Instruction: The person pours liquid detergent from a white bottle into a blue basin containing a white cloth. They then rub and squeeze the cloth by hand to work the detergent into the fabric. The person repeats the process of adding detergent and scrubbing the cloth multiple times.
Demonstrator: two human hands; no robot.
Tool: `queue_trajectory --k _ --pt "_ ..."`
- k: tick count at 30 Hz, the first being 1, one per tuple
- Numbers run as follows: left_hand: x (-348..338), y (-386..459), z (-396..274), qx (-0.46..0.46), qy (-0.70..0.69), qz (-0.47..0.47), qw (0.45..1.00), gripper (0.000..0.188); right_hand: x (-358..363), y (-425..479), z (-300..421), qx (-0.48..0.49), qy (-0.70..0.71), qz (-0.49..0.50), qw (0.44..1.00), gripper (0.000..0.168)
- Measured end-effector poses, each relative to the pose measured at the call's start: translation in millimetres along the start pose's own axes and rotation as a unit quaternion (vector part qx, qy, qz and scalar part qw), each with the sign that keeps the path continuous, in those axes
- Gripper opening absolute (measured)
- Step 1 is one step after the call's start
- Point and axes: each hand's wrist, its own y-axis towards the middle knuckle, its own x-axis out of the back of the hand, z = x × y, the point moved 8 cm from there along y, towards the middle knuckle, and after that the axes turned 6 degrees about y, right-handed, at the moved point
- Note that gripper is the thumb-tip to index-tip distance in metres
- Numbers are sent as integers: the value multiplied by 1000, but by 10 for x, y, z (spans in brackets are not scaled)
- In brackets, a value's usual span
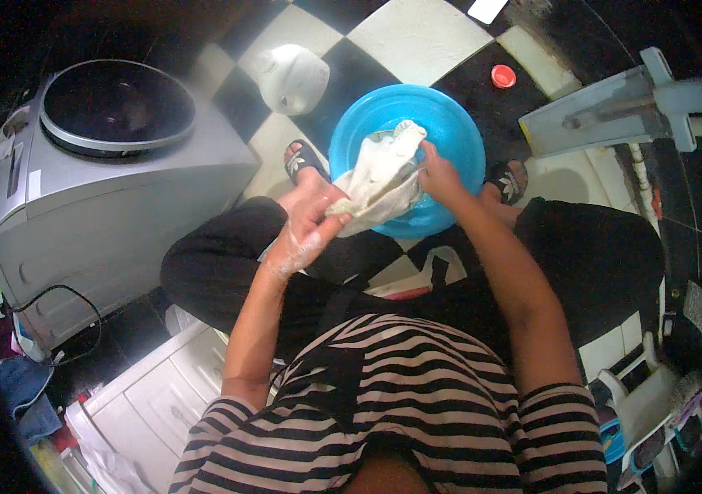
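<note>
A wet, off-white cloth [381,179] is stretched between both hands over a round blue plastic basin [468,129] on the floor. My left hand [317,219] grips its lower left edge, thumb on top, with suds on the wrist and back of the hand. On the right side of the cloth, my right hand [439,173] holds it near its upper edge, fingers closed around the fabric. The cloth hides much of the basin's inside; what lies under it cannot be seen.
A front-loading washing machine [141,191] stands at the left. Beyond the basin are a white plastic jug [295,80] and a red cap [503,76] on the checkered tiles. A grey plastic object [598,111] is at upper right, a shoe rack [641,401] at lower right, white drawers [159,395] at lower left.
</note>
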Motion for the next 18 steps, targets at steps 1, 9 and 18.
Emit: queue_trajectory --k 1,9,18 --pt "-85 -29 -37 28 -33 33 998 14 21 28 4 0 -2 -26 1000 55" --pt "-410 -188 -241 -112 63 95 987 17 106 144 569 4 -171 -3 985 49" --pt "205 -239 548 80 -1 -101 992 26 740 246 752 99 -247 -33 963 21"
